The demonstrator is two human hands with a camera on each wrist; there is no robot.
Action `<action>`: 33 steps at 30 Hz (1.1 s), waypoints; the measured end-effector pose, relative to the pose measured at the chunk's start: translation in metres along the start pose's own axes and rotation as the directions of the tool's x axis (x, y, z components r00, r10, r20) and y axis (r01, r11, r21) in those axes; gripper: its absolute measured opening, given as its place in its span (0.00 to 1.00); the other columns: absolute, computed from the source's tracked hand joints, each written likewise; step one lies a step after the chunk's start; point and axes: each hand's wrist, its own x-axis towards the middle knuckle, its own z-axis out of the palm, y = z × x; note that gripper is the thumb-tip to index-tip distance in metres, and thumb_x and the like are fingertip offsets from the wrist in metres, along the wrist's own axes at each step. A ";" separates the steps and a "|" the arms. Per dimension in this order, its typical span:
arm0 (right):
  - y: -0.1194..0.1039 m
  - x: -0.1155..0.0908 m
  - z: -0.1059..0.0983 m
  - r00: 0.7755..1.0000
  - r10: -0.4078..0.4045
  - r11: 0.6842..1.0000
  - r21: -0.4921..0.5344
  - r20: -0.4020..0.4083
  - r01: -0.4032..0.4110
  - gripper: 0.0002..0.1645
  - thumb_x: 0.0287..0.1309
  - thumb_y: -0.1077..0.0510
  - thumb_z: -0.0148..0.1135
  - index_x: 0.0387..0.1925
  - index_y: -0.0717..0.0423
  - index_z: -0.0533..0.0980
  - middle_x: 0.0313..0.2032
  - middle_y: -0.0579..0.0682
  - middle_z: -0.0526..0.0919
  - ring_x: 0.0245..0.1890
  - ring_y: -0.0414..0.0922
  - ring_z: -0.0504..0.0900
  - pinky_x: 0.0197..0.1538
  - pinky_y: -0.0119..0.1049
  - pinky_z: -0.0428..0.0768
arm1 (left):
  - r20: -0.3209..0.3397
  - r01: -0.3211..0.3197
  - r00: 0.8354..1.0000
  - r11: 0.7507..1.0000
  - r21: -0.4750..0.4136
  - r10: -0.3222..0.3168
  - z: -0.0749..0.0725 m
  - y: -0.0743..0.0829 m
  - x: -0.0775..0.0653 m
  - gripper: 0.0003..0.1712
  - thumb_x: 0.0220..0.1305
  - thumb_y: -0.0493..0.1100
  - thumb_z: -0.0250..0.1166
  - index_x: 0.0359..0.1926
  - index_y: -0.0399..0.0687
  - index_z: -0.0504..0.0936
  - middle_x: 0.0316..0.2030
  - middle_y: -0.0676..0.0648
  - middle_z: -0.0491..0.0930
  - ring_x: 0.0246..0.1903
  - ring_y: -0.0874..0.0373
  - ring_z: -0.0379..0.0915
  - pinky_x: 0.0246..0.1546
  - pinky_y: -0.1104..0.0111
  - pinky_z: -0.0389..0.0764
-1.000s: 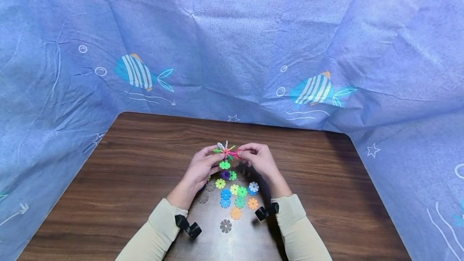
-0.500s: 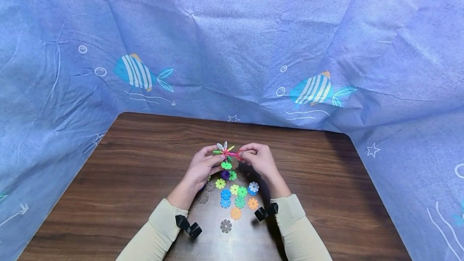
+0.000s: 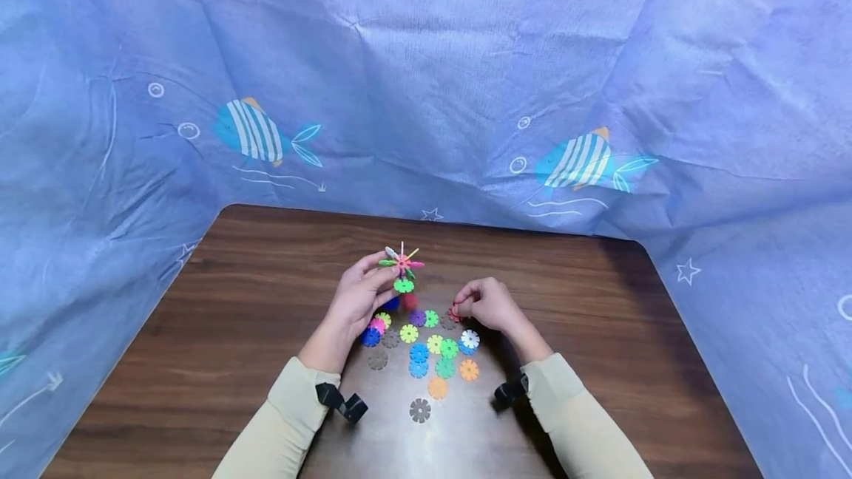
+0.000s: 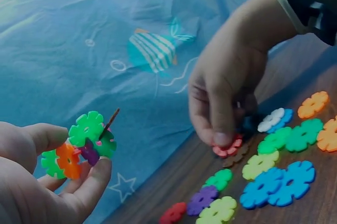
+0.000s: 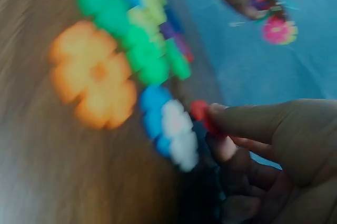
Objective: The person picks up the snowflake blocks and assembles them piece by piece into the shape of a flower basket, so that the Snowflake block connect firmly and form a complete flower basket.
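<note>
Two hands work over the wooden table (image 3: 253, 301): the left hand (image 3: 354, 296) grips a spiky cluster of joined discs (image 3: 402, 265) in the air, while the right hand (image 3: 492, 305) pinches a red disc (image 4: 227, 147) low, just beside a brown disc (image 4: 237, 157).

This is a small curtained-off corner, set up like a booth around a single surface (image 3: 193, 331). A creased blue fabric curtain (image 3: 426, 72) rises behind the far edge and wraps both sides. Its print of striped fish (image 3: 251, 131), bubbles (image 3: 188, 131) and outlined stars (image 3: 687, 272) suits a child's room or playroom. The surface is dark wood-grain with rounded corners, like household or office furniture, and carries bright flower-shaped discs (image 3: 469, 369). Whether a home or a studio lies beyond the cloth cannot be told.
</note>
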 end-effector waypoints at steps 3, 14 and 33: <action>-0.001 0.004 0.000 0.999 -0.026 0.991 -0.134 -0.025 0.022 0.04 0.53 0.62 0.76 0.27 0.50 0.87 0.23 0.41 0.86 0.25 0.37 0.79 0.33 0.33 0.78 | 0.001 0.008 1.000 1.000 0.004 -0.008 -0.001 0.006 0.000 0.31 0.70 0.38 0.67 0.71 0.48 0.71 0.54 0.44 0.84 0.49 0.57 0.85 0.55 0.61 0.84; -0.023 0.009 0.008 0.964 -0.223 0.921 -0.294 0.143 0.256 0.10 0.57 0.52 0.77 0.38 0.49 0.87 0.30 0.40 0.85 0.30 0.37 0.79 0.37 0.35 0.81 | 0.029 -0.030 0.999 0.999 -0.024 0.031 -0.002 0.016 0.002 0.29 0.71 0.36 0.65 0.71 0.42 0.71 0.44 0.51 0.84 0.43 0.60 0.84 0.48 0.64 0.86; -0.031 0.015 -0.001 0.980 -0.182 0.982 -0.035 0.082 0.185 0.09 0.54 0.63 0.76 0.34 0.55 0.82 0.27 0.44 0.85 0.28 0.38 0.81 0.33 0.32 0.80 | 0.038 0.002 0.999 1.000 -0.025 -0.001 -0.002 0.007 -0.004 0.25 0.71 0.34 0.63 0.68 0.36 0.74 0.45 0.49 0.86 0.43 0.60 0.85 0.49 0.65 0.86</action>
